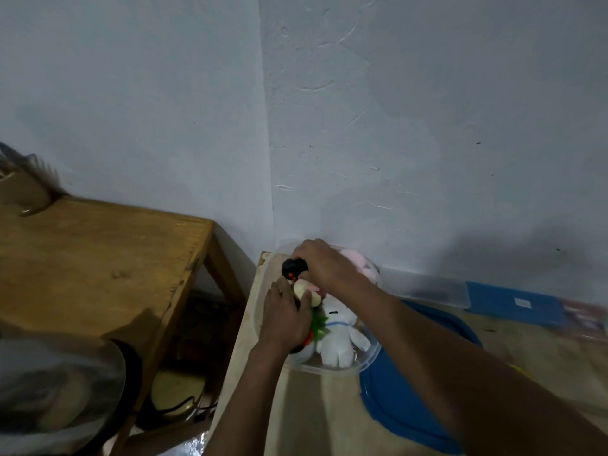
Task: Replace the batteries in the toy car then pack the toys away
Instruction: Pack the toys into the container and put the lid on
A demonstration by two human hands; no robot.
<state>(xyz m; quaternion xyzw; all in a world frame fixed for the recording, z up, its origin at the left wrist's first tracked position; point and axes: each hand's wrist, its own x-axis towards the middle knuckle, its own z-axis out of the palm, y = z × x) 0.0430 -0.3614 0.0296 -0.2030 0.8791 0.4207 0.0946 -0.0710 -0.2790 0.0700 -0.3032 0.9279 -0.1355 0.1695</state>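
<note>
Head view looked down into a corner of pale, scuffed walls (pixel 394 126). A light desk (pixel 312 406) carried a clear tub (pixel 368 358) holding a white plush (pixel 339 337), a pink plush (pixel 358 263) and other toys. Right hand (pixel 324 264) had its fingers closed on a black toy (pixel 292 268) over the tub's far end. Left hand (pixel 284 319) pressed into the toys, fingers curled beside a pale ball (pixel 304 291); whether they gripped it, unclear. A blue lid (pixel 394 406) lay beside the tub. A brown table (pixel 98 258) stood left.

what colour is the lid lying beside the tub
Blue. The lid lies flat on the table right of the clear tub, seen clearly in the head view.
</note>
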